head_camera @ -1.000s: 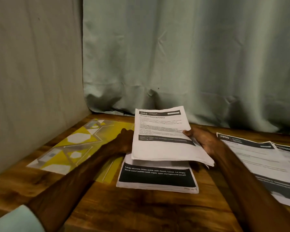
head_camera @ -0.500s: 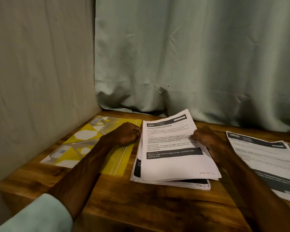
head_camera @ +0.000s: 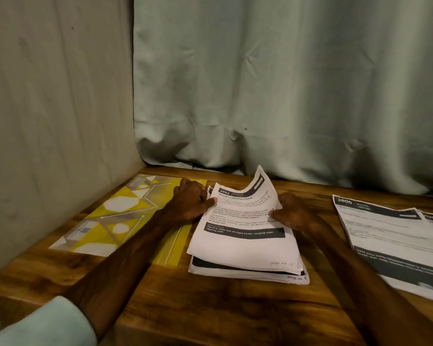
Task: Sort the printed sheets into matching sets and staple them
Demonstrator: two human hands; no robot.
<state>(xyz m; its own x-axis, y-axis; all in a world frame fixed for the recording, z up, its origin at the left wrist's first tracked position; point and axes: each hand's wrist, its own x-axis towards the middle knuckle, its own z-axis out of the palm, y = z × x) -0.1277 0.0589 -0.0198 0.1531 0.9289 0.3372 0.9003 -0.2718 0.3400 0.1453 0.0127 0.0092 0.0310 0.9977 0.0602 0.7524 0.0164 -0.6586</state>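
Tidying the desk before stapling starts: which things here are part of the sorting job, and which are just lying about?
Job: stack of printed sheets held by left hand and right hand; sheets headed 3800.
Lying about: yellow patterned folder; curtain.

Left hand (head_camera: pixel 189 204) and right hand (head_camera: pixel 291 212) extended forward, fingers curled, thumbs pointing inward.

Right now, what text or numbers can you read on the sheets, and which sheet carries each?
"2652": header bar of the top sheet of the middle stack.
"Screen Cleaning Check": its title, faintly legible.
"Phone or tablet with smudged screen, charging cable, cleaning cloth": its lower dark band, partly blurred.
"3800": header of the right-hand sheet.
Handwritten corner notes on the middle stack: too small to read.
All body text and the yellow folder: unreadable.
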